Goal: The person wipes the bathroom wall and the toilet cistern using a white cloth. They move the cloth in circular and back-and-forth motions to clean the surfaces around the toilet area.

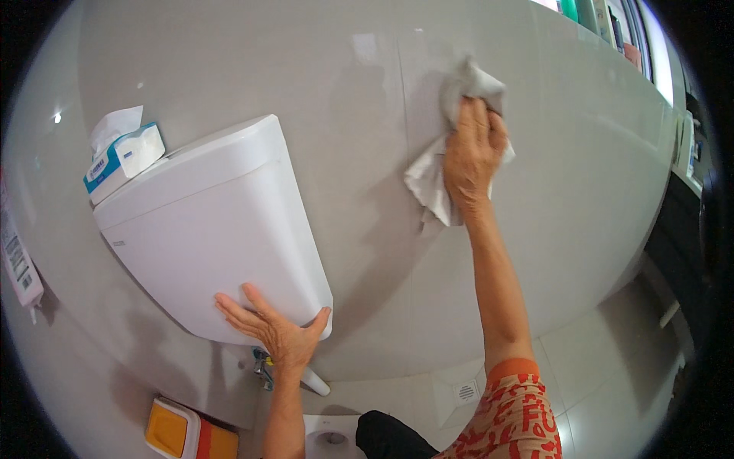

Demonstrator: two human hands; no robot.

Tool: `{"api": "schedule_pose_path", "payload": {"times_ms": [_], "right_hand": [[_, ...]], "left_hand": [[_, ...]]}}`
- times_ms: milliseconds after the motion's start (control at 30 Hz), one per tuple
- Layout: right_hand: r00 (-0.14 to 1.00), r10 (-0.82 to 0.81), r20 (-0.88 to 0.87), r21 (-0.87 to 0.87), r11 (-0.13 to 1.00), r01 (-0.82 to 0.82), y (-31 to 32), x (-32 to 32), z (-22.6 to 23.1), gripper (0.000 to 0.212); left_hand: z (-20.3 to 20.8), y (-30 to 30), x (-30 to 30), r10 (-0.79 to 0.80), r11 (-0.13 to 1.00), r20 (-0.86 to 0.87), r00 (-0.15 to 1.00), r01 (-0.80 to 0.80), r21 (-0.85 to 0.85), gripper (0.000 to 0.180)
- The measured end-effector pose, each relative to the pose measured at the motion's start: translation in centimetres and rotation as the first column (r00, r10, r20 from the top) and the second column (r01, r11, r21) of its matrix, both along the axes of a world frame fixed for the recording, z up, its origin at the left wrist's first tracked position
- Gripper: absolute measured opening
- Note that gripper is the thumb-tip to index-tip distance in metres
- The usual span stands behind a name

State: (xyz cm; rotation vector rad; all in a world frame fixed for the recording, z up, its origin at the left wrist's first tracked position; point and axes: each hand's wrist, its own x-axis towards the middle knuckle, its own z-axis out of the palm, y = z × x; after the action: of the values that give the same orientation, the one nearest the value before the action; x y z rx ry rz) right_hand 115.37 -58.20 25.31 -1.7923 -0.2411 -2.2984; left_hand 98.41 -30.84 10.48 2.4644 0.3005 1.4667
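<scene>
My right hand (472,157) presses a whitish cloth (430,182) against the grey wall (367,145), its fingers pointing up over the fabric. Part of the cloth bunches above the fingertips, and a loose corner hangs beside the wrist. My left hand (279,333) lies with spread fingers on the lower front of a white toilet cistern (199,222), the thumb near its right edge. On the cistern's lid, at the left, stands a blue and white tissue pack (126,157) with a tissue sticking out.
Below the cistern are a metal valve (262,369), a white pipe (315,382) and a squat toilet (329,440). An orange and white bin (187,432) stands lower left. A pink and white bottle (19,264) hangs at far left. Bottles line a ledge (612,53) at upper right. A floor drain (466,392) lies below.
</scene>
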Motion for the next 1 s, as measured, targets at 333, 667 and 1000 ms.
{"api": "schedule_pose_path", "payload": {"times_ms": [333,667,1000], "right_hand": [[0.999,-0.021,-0.045,0.200,0.979,0.030,0.6,0.4,-3.7,0.044],[0.968,0.199,-0.151,-0.536,0.806,-0.250,10.5,-1.7,2.8,0.043],[0.992,0.128,-0.015,-0.340,0.932,-0.125,5.6,-0.7,8.2,0.049]], "left_hand": [[0.5,-0.6,-0.3,-0.015,1.000,-0.029,0.999,0.015,0.000,0.138],[0.4,-1.0,-0.3,-0.017,1.000,-0.014,1.000,0.017,-0.001,0.137],[-0.3,0.3,0.1,0.006,1.000,-0.022,1.000,-0.006,0.026,0.137]]}}
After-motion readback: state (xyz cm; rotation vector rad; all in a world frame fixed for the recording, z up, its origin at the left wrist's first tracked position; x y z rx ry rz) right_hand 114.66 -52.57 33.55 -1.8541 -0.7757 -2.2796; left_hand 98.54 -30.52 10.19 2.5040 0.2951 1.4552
